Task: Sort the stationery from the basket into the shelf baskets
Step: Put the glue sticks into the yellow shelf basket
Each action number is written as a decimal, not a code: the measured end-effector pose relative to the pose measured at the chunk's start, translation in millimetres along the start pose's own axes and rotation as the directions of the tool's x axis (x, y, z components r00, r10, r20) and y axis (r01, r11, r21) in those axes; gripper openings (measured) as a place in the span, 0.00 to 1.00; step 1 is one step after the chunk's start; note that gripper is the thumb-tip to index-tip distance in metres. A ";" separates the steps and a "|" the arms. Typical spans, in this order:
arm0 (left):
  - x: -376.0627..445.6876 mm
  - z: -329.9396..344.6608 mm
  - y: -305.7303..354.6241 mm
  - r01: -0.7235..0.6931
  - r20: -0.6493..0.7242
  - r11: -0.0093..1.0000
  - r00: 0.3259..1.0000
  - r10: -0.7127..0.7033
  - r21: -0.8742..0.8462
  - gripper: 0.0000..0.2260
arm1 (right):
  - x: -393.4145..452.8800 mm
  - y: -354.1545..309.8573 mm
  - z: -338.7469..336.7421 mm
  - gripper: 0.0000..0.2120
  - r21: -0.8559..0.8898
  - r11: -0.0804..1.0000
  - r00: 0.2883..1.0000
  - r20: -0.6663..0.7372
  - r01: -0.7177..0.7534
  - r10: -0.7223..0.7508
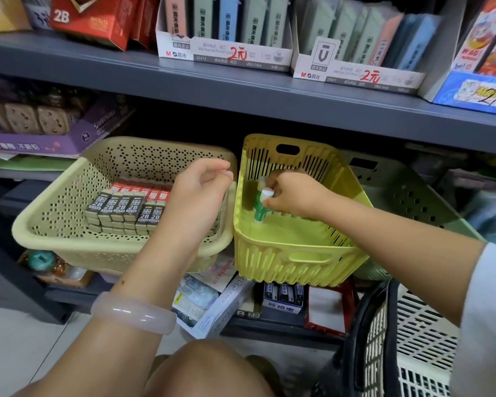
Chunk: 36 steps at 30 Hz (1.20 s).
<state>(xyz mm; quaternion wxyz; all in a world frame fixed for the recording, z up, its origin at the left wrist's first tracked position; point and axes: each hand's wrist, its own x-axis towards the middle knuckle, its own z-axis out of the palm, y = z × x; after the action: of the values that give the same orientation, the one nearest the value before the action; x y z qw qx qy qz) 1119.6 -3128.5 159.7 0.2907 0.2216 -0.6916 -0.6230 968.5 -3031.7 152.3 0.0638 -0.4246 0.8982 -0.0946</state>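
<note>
Glue stick [260, 206], green cylinder with white cap, upright inside yellow slotted basket [295, 253]. Right grip [294, 196] pinches its cap end. Left grip [202, 190] loosely curled, holding nothing, over beige perforated basket [55, 213] of boxed 2B erasers [123, 210].

The grey shelf board [241, 90] runs across the upper part of the view. On top of it, at the left, stand red 2B boxes [98, 18]. Right of them on the board sit two white display cartons [226, 54] of pastel lead cases, each marked with a red price. At the board's far right end stands a blue printed box [476, 93]. Under the board at the left lies a purple tray of brown erasers [40, 130]. Far below the board, loose packets [209, 299] and a red-framed box [327, 310] crowd the bottom shelf above the pale floor [26, 345].
</note>
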 end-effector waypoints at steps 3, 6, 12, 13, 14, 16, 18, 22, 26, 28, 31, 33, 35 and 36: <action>-3.3 0.0 1.1 -0.018 0.004 1.000 1.000 0.018 -0.007 0.07 | 0.2 0.9 -6.7 0.12 -0.010 0.999 0.999 -0.008 -0.036 0.036; -10.8 -1.4 3.1 -0.048 -0.005 0.998 0.999 0.048 -0.026 0.08 | -5.8 0.9 -17.7 0.15 -0.020 0.999 0.999 -0.025 -0.032 0.032; -43.4 3.2 22.7 -0.235 0.002 0.969 0.972 0.236 -0.081 0.09 | -72.8 0.6 -56.2 0.06 0.199 0.968 0.984 -0.121 0.152 -0.130; -51.9 7.6 26.4 -0.249 0.050 0.962 0.965 0.256 -0.110 0.08 | -89.9 2.8 -60.6 0.05 0.248 0.951 0.980 -0.121 0.183 -0.157; -61.5 13.7 29.4 -0.255 0.114 0.958 0.956 0.269 -0.128 0.08 | -107.8 6.4 -63.5 0.04 0.292 0.935 0.977 -0.121 0.202 -0.174; -81.1 30.8 32.0 -0.253 0.271 0.960 0.922 0.276 -0.119 0.08 | -142.4 19.2 -64.2 0.04 0.365 0.908 0.978 -0.113 0.207 -0.177; -99.5 53.6 29.5 -0.263 0.422 0.964 0.870 0.256 -0.041 0.07 | -175.2 38.4 -56.3 0.04 0.430 0.891 0.989 -0.059 0.149 -0.137; -135.4 104.4 10.4 -0.291 0.619 0.950 0.769 0.160 0.116 0.08 | -230.8 85.3 -13.3 0.03 0.461 0.886 0.996 0.091 -0.042 0.000; -163.2 139.6 -22.7 -0.465 0.724 0.843 0.675 0.142 0.268 0.08 | -269.0 128.4 54.7 0.01 0.377 0.889 0.940 0.308 -0.259 0.143; -170.5 147.2 -39.9 -0.541 0.770 0.781 0.626 0.126 0.312 0.08 | -285.6 140.2 94.7 0.06 0.262 0.898 0.860 0.468 -0.353 0.201; -174.7 149.3 -56.4 -0.625 0.796 0.716 0.584 0.162 0.312 0.08 | -300.5 139.4 150.3 0.13 0.240 0.856 0.751 0.620 -0.458 0.228; -174.4 148.4 -60.9 -0.635 0.790 0.709 0.585 0.184 0.305 0.08 | -301.0 132.3 179.5 0.14 0.223 0.832 0.735 0.616 -0.508 0.284; -174.1 147.9 -62.7 -0.634 0.782 0.715 0.590 0.201 0.295 0.08 | -296.1 123.9 201.8 0.14 0.247 0.805 0.750 0.574 -0.540 0.328; -174.6 147.9 -63.1 -0.631 0.778 0.719 0.593 0.206 0.291 0.08 | -293.4 119.7 210.9 0.15 0.260 0.787 0.754 0.553 -0.560 0.354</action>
<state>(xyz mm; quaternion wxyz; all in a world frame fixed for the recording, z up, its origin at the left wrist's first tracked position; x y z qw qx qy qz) 1143.8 -2911.3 67.1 0.0768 -0.1363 -0.9256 -0.3446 1104.9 -2754.4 -69.9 0.3916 -0.1727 0.8905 -0.1543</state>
